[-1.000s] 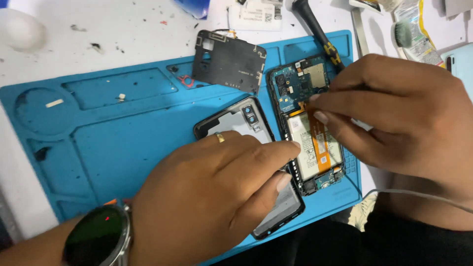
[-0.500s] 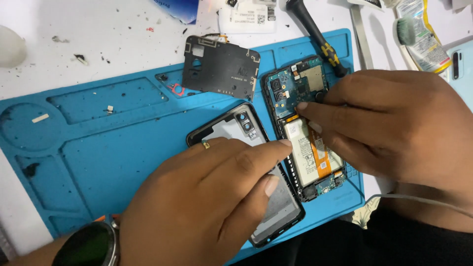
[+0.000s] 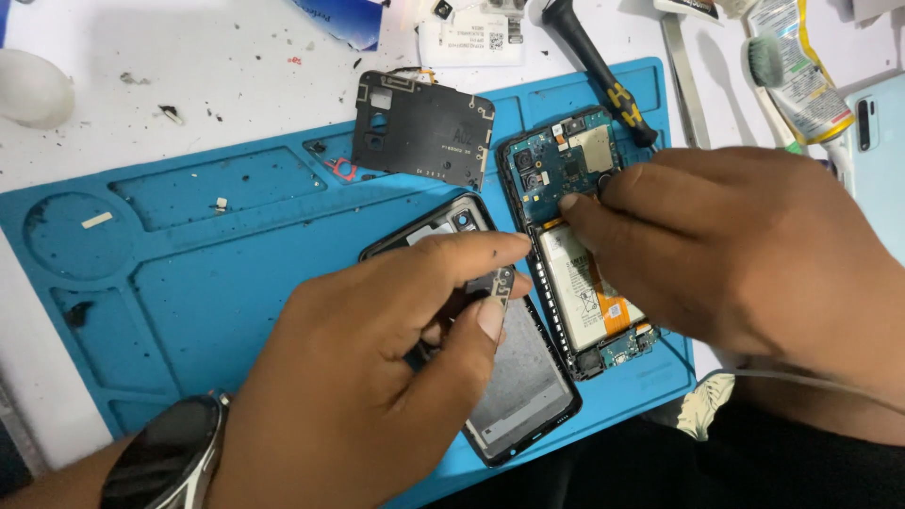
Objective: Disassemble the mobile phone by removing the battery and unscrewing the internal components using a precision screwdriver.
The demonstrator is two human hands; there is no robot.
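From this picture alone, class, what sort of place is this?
Most likely a phone repair bench. An opened phone with its circuit board and battery bare lies on a blue repair mat, and a screwdriver lies beside it.

A matt blue rubbery mat (image 3: 236, 254) is lying on a speckled white tabletop (image 3: 189, 66). The black phone frame (image 3: 528, 396) is looking like glossy plastic, the open phone (image 3: 566, 170) is showing a blue circuit board and smooth white battery, and a matt black plastic cover (image 3: 419, 137) is resting nearby.
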